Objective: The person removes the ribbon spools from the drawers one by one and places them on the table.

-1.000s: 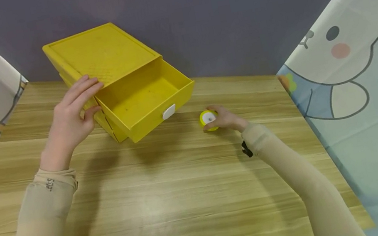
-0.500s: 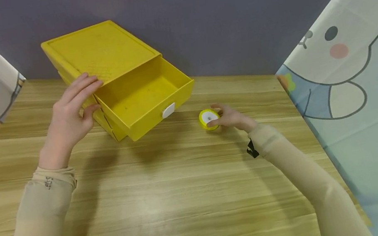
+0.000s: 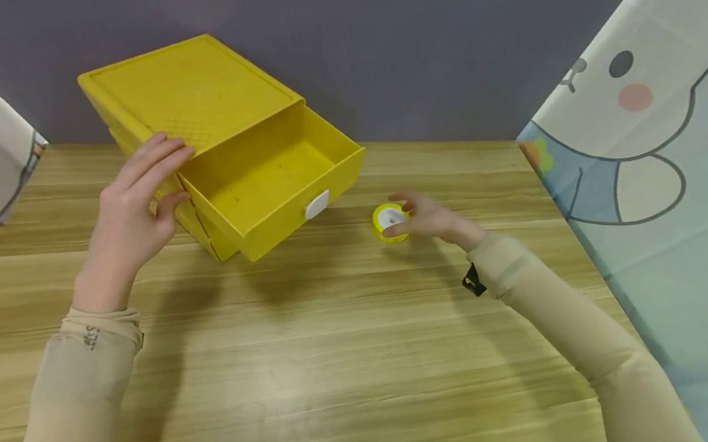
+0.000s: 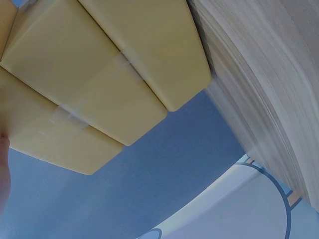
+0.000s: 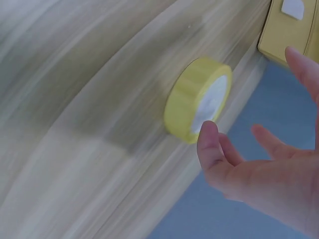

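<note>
A small yellow roll [image 3: 379,225] with a white disc face and a small centre hole sits on the wooden table, right of the drawer unit; whether it is tape or ribbon I cannot tell. My right hand [image 3: 433,218] hovers at its right side, thumb and fingers spread. In the right wrist view the fingertips stand clear of the roll [image 5: 187,99]. My left hand [image 3: 128,213] rests its fairly straight fingers on the front left corner of the yellow drawer unit [image 3: 196,91]. The unit's top drawer [image 3: 286,221] is pulled out, with only small specks inside.
A white handle [image 3: 317,204] sticks out of the drawer front. Behind the unit rises a dark grey panel [image 3: 401,47]. A cartoon-printed cloth [image 3: 670,157] hangs at the right, another at the left. The wooden table [image 3: 318,377] stretches toward me.
My right hand has drawn back slightly to the right and its fingers have spread away from the roll, which stays in place. The left hand and drawer have not visibly moved.
</note>
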Motion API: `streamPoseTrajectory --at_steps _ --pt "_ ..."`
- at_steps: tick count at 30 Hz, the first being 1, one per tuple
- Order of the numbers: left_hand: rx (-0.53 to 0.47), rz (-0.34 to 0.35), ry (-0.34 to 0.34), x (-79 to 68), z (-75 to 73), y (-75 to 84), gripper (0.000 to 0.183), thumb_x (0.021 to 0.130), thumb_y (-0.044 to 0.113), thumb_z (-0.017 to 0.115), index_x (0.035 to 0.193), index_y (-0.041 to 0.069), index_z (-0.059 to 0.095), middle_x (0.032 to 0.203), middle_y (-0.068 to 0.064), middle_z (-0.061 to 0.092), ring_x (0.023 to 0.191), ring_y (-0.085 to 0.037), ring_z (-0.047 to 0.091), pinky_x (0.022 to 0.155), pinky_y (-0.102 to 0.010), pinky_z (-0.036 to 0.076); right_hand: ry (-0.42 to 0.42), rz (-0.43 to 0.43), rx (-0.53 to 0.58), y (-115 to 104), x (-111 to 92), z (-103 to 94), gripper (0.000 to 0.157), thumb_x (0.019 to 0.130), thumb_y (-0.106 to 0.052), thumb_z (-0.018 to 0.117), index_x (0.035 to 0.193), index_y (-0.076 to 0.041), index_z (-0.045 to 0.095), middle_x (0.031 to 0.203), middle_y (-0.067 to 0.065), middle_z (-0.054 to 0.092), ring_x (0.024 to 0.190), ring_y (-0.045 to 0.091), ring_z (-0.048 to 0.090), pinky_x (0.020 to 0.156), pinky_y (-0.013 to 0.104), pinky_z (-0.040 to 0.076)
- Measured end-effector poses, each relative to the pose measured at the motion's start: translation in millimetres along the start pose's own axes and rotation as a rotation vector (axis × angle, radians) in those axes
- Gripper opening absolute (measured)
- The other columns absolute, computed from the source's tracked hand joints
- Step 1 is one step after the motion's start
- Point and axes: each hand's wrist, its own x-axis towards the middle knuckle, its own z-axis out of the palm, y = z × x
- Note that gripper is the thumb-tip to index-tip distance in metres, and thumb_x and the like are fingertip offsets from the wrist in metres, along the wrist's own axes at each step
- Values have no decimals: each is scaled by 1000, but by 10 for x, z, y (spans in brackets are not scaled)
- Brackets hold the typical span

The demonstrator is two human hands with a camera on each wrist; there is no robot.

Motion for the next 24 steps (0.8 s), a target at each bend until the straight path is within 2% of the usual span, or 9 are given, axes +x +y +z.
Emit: streamPoseTrajectory --at_steps 7,17,24 --pt "-6 0 4 2 2 4 52 78 -21 62 127 -3 59 131 -22 57 134 -33 46 120 -26 34 -25 -49 -10 -120 -46 65 80 83 -22 73 149 -8 30 148 22 35 136 38 35 112 53 41" --pt "1 -2 -5 -5 -14 6 52 79 -20 62 127 -3 58 132 -22 57 135 -33 45 120 -26 33 -54 -162 -18 -292 -95 225 77 81 -20 75 147 -7 35 142 24 43 130 40 43 110 50 43" --pt "-8 7 0 4 -8 11 51 78 -20 62 126 -4 59 131 -23 57 134 -35 46 121 -28 33 -81 -181 -32 -469 -215 324 76 82 -30 73 146 -9 36 146 17 42 132 34 43 112 49 42"
